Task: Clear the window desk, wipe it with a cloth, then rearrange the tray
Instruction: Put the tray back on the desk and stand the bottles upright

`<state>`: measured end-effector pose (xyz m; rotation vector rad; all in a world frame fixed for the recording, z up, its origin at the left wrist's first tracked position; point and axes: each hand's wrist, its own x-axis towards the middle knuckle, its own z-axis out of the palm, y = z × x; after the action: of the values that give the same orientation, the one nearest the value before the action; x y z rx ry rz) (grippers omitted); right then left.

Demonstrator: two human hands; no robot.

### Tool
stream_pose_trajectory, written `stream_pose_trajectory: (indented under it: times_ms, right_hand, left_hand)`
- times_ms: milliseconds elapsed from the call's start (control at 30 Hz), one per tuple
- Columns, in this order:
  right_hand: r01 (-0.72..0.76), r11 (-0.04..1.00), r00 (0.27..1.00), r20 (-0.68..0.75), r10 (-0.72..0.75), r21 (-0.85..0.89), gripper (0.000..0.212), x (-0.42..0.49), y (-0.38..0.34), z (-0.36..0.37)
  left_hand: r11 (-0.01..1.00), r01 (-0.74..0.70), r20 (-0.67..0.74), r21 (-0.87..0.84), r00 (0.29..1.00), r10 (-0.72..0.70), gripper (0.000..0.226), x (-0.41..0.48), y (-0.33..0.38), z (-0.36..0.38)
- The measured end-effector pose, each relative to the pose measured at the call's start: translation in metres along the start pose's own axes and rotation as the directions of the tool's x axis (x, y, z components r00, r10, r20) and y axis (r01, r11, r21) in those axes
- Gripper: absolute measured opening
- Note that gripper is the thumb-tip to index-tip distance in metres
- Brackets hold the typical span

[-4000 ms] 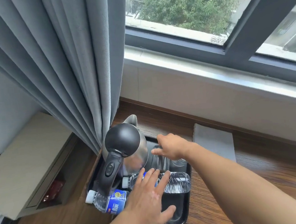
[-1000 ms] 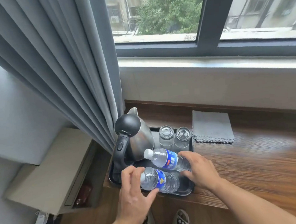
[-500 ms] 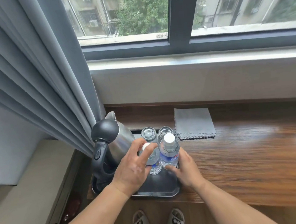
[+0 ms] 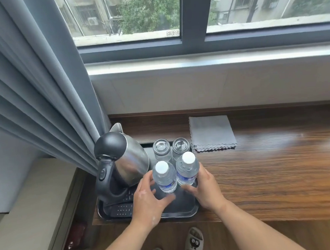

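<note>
A black tray (image 4: 178, 213) sits at the left end of the wooden window desk (image 4: 271, 176). On it stand a steel kettle (image 4: 127, 162) with a black lid and handle, two upturned glasses (image 4: 162, 148) (image 4: 181, 146), and two upright water bottles with white caps. My left hand (image 4: 147, 198) wraps the left bottle (image 4: 164, 178). My right hand (image 4: 204, 188) grips the right bottle (image 4: 187, 170). A black remote (image 4: 121, 212) lies at the tray's front left. A folded grey cloth (image 4: 211, 132) lies on the desk right of the tray.
A grey curtain (image 4: 34, 85) hangs just left of the kettle. A pale cabinet (image 4: 25, 212) stands lower on the left. The window sill (image 4: 214, 61) runs behind the desk. My slippers (image 4: 193, 242) show on the floor below the desk edge.
The two bottles, lying on the tray a second ago, now stand upright side by side in front of the glasses. My view has pulled back and shifted right.
</note>
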<state>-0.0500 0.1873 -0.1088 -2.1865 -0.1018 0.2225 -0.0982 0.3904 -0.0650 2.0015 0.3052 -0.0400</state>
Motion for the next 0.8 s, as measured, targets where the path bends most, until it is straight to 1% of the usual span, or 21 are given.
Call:
stream_pose_trajectory:
  times_ms: [100,200,267,333,433,533,667,800]
  right_hand:
    - [0.009,1.0,0.999,-0.036,-0.01,-0.012,0.074,-0.001,0.003,0.004]
    - [0.005,1.0,0.994,-0.107,-0.007,-0.017,0.068,-0.003,0.006,0.012]
    - [-0.006,0.999,0.988,-0.158,0.001,-0.033,0.062,-0.002,0.002,0.015]
    - [-0.013,0.999,0.977,-0.212,0.002,-0.049,0.057,-0.001,-0.002,0.02]
    - [-0.029,0.998,0.959,-0.282,0.01,-0.063,0.051,0.004,-0.009,0.027]
    - [-0.039,0.998,0.946,-0.322,0.021,-0.05,0.052,0.01,-0.011,0.032]
    - [-0.047,0.997,0.939,-0.342,0.025,-0.055,0.056,0.014,-0.004,0.039]
    - [-0.023,0.996,0.951,-0.31,-0.004,-0.081,0.063,0.011,0.002,0.038]
  left_hand:
    - [1.0,-0.028,-0.012,-0.014,1.0,0.027,0.08,0.006,-0.013,0.013]
    - [0.995,-0.103,-0.071,-0.007,0.992,0.102,0.075,0.018,-0.027,0.022]
    - [0.99,-0.14,-0.077,-0.015,0.987,0.138,0.066,0.027,-0.035,0.023]
    - [0.988,-0.15,-0.07,-0.038,0.987,0.147,0.062,0.037,-0.039,0.022]
    - [0.985,-0.141,-0.042,-0.098,0.99,0.138,0.064,0.053,-0.041,0.022]
    - [0.979,-0.132,-0.023,-0.154,0.991,0.13,0.057,0.066,-0.05,0.025]
    - [0.97,-0.188,-0.003,-0.152,0.982,0.19,0.061,0.069,-0.057,0.024]
    - [0.967,-0.204,-0.017,-0.152,0.979,0.204,0.08,0.066,-0.058,0.025]
